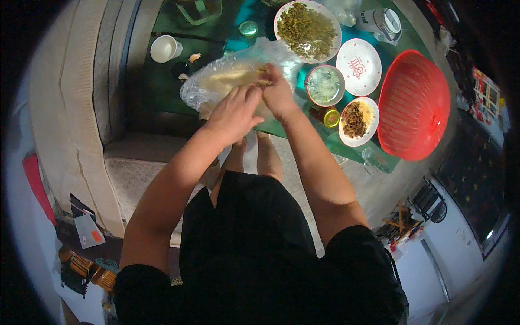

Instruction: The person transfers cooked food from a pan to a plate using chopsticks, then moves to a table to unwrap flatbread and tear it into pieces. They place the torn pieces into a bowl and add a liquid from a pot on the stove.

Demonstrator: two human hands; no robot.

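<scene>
A clear plastic bag lies crumpled on the green table, with a pale yellow, flat food on or in it. My left hand rests over the near side of this food, palm down, its fingers reaching towards the other hand. Close beside it, my right hand has its fingers bent in at the food's right end, where a brownish-yellow bit shows. Blur and the backs of the hands hide the fingertips, so the grip of each is unclear.
A plate of chopped greens, a bowl of cloudy liquid, an oval white plate, a lidded jar and a plate of brown and yellow food stand right. Beyond is a red basket. A white cup is left.
</scene>
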